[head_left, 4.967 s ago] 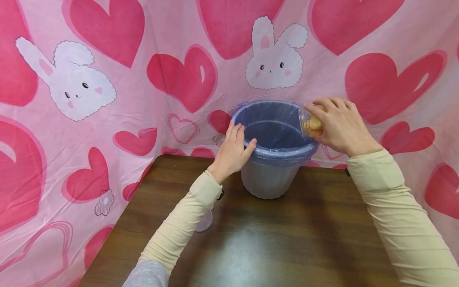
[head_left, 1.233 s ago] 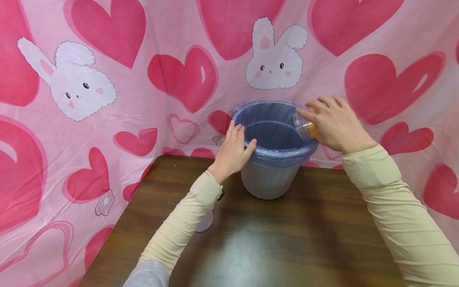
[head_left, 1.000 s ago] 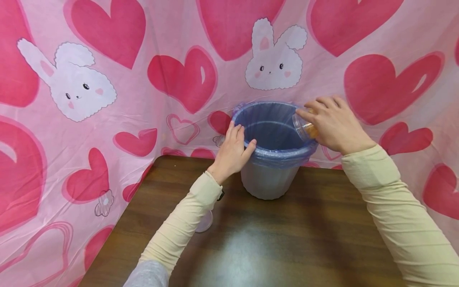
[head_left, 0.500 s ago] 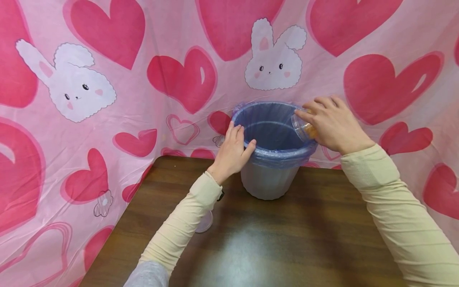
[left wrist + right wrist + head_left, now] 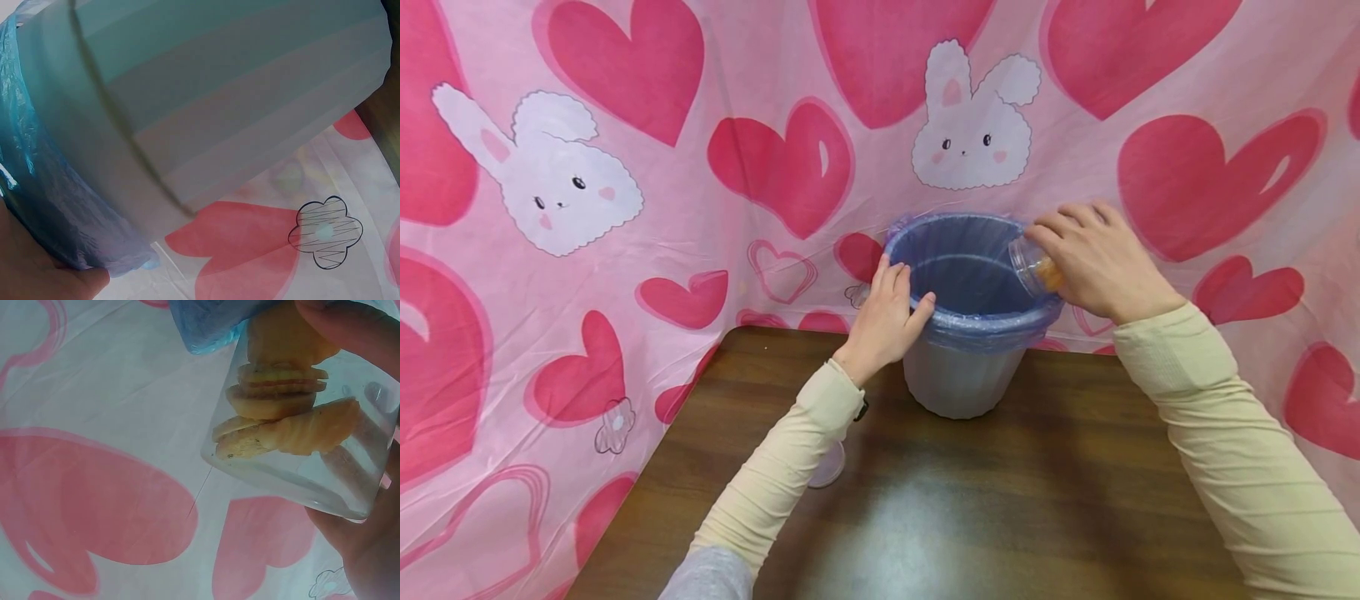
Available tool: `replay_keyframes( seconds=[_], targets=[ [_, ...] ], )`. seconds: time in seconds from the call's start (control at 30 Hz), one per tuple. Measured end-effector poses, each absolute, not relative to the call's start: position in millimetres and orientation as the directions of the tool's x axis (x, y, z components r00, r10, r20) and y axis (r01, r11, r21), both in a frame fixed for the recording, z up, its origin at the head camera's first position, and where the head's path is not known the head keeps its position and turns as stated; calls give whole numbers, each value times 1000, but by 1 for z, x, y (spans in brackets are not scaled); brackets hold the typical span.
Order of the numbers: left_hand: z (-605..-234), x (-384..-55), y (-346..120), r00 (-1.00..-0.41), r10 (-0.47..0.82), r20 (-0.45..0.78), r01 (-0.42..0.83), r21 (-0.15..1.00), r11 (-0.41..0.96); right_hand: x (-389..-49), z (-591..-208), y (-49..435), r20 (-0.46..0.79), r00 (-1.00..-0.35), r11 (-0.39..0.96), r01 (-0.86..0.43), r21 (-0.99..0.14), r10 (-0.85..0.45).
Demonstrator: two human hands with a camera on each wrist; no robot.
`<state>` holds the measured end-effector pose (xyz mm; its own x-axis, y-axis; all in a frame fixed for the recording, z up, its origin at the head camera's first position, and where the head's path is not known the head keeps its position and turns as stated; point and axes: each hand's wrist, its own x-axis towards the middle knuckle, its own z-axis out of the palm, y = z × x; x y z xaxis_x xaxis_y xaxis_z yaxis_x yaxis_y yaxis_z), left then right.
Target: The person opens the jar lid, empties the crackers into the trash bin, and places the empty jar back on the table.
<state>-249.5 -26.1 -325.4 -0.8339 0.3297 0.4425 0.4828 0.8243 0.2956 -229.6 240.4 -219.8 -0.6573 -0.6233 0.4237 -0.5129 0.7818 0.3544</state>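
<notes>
A pale grey bin stands on the table with a blue plastic bag folded over its rim. My left hand rests on the rim's left side, its fingers fairly straight; in the left wrist view part of that hand touches the bag. With curled fingers my right hand grips a clear jar, tipped sideways at the rim's right side, mouth toward the inside. Several yellow-brown, biscuit-like pieces lie in the jar in the right wrist view. The bin's bottom is hidden.
A pale, round, lid-like disc lies on the brown wooden table, partly covered by my left forearm. Close behind the bin hangs a pink cloth with hearts and rabbits.
Over five seconds my right hand has shifted slightly left with the jar, and less yellow shows near its mouth. The jar's angle shifts a little at the end. My left hand stays put.
</notes>
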Motion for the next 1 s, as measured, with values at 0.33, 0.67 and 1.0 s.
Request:
replay_keyframes(
  seconds=[0.33, 0.67, 1.0],
  targets=[
    [-326, -250, -26, -831, 331, 446, 485, 292, 824, -230, -219, 240, 425, -639, 768, -523, 370, -641],
    [-326, -250, -26, -833, 332, 443, 486, 298, 822, -231, -221, 238, 434, -609, 748, -533, 395, -663],
    [-326, -250, -26, -832, 326, 449, 485, 304, 820, -232, -221, 237, 426, -608, 742, -531, 410, -670]
  ],
)
